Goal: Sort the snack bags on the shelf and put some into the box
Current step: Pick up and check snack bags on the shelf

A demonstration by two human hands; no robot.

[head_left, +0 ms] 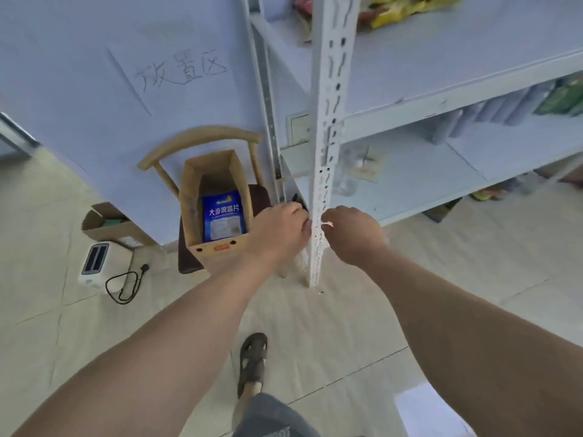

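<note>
An open cardboard box (189,212) stands on a wooden chair (202,141) left of the white metal shelf (441,99). A blue snack bag (224,217) stands inside the box. Yellow snack bags (397,11) and a reddish bag (303,7) lie on the upper shelf; green bags (564,97) sit one level lower at the right. My left hand (279,230) and my right hand (355,236) hang on either side of the shelf's front post (328,121), fingers loosely curled, with nothing visible in them. The left hand is just right of the box.
A white toaster (94,263) with a black cord (124,285) lies on the tiled floor beside a second small cardboard box (108,223). Colourful packets (485,194) sit under the lowest shelf. My sandalled foot (252,357) stands below the hands. Handwritten characters mark the wall.
</note>
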